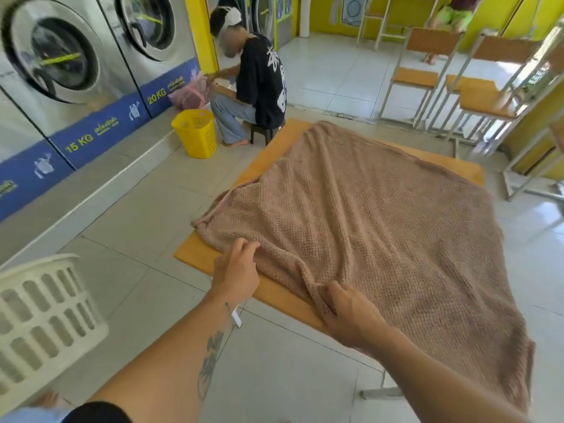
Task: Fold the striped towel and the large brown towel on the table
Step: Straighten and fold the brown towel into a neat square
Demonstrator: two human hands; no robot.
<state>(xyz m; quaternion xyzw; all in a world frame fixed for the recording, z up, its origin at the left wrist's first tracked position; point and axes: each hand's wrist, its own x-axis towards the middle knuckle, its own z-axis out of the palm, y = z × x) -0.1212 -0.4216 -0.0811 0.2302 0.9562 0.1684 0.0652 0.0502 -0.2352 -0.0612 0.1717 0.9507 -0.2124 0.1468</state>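
1. The left forearm [171, 355] is bare, bears a dark tattoo [210, 355], and reaches forward from the lower left.
2. The left grip [236, 270] is knuckles up, with its fingers curled on the near edge of the brown towel [381, 227].
3. The right forearm [427, 370] is bare and reaches in from the lower right.
4. The right grip [346, 312] clutches a bunched fold of the towel.

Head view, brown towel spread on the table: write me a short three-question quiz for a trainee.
1. True or false: the brown towel is already folded into a small stack.
2. Which basket stands on the floor beside the seated person? A white, B yellow, C blue.
3. What does the right hand grip?
Key: 1 false, it lies spread over the table. 2 B, the yellow basket. 3 A bunched fold of the brown towel's near edge.
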